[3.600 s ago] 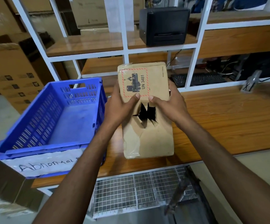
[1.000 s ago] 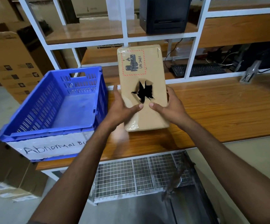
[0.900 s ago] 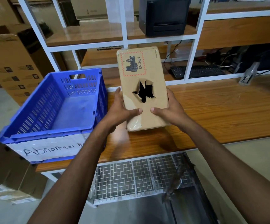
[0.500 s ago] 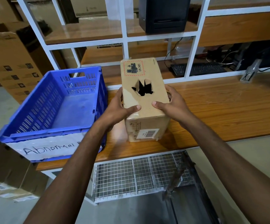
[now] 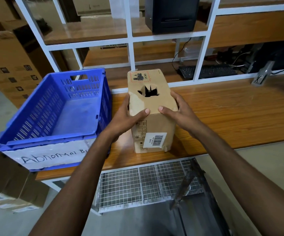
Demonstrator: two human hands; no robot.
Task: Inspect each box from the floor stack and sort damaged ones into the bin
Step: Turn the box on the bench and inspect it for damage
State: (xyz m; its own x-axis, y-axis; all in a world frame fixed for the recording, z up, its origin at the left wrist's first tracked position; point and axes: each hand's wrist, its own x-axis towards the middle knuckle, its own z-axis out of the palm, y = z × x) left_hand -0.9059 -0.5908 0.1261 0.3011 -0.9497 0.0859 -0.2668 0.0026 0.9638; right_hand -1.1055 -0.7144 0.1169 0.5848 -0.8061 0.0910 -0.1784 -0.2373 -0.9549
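Where the box (image 5: 156, 123) is: on the table (image 5: 231, 113) near its front edge, just right of the bin (image 5: 40, 108), not in it.
box pose: holed face up, barcode face toward the person, base looks flat on the wood.
left hand (image 5: 127, 120): grips the box's near-left top corner, thumb laid over the top edge, fingers wrapped round the left side.
right hand (image 5: 180, 114): same grip on the near-right corner, thumb on the top edge, fingers curled round the right side.
hole (image 5: 148, 91): jagged tear in the top face, dark inside; cardboard dented toward the left edge.
sticker (image 5: 139, 76): red-hatched hazard mark at the far end of the top face, reads UN 3481.
barcode label (image 5: 154, 139): white, low on the near face; the corner below it is crumpled.
bin: blue slotted crate at the table's left end; paper tag (image 5: 52, 154) reads "Abnormal B", the rest is behind the left arm.
change vs 3.6 s ago: box was held up with the holed face to the camera and thumbs right at the hole; now it is tipped back and set down, thumbs at the near edge.
change vs 1.0 s ago: barcode face was hidden, now it shows.
change vs 0.5 s ago: near-same pose, same two-hand grip.
bin vs earlier: same spot.
background: white shelf frame (image 5: 131, 48), black printer (image 5: 171, 12), keyboard (image 5: 207, 71).
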